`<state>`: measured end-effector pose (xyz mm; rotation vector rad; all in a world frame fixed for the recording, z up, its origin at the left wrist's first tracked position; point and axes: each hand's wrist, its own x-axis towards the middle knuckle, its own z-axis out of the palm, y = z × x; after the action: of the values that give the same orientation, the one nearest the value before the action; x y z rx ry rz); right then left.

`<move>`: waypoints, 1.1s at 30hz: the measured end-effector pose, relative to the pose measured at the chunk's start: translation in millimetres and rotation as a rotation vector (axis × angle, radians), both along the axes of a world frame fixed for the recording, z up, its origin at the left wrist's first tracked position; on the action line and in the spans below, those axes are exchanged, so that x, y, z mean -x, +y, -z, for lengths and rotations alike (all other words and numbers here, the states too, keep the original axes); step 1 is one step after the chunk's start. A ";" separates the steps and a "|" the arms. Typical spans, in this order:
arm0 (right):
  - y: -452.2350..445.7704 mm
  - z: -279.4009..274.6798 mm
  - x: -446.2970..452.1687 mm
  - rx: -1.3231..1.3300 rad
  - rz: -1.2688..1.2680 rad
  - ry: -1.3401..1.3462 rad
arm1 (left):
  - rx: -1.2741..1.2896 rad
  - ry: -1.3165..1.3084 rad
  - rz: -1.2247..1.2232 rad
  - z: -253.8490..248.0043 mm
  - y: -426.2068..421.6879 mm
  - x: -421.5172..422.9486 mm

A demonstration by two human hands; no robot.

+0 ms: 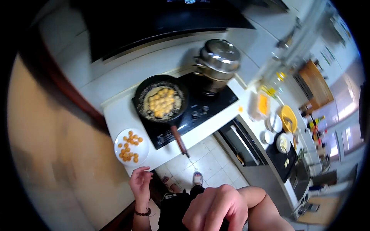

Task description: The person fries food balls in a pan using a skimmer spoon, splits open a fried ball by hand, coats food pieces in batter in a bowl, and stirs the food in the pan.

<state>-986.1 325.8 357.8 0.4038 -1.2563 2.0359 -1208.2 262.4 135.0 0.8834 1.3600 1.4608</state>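
My left hand [141, 185], with a dark beaded bracelet on its wrist, is just below the white plate [144, 151] of small golden-brown balls. Its fingers are loosely curled and apart, with nothing seen in them. Close to the camera at the bottom centre is my right hand [216, 208], its fingers bent and closed; whatever they hold, if anything, is hidden. On the black cooktop [194, 114], a dark frying pan [142, 82] holds many yellow balls in bubbling oil. The pan's brown handle [179, 140] points toward me.
A lidded steel steamer pot [221, 57] stands at the cooktop's back right. Along the right counter are an oil bottle [273, 86], a plastic box with orange contents [260, 105], a yellow bowl [289, 118], white bowls [267, 137] and a black board [274, 158]. An oven [243, 142] sits below.
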 end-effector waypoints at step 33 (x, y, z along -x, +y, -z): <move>-297.6 -31.3 -417.1 -0.020 1.078 0.353 | -0.198 0.104 0.668 -41.5 -102.2 -406.1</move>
<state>-569.1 28.2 389.1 0.0405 -0.9468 0.9816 -802.1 160.1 176.5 1.3950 0.8645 1.0387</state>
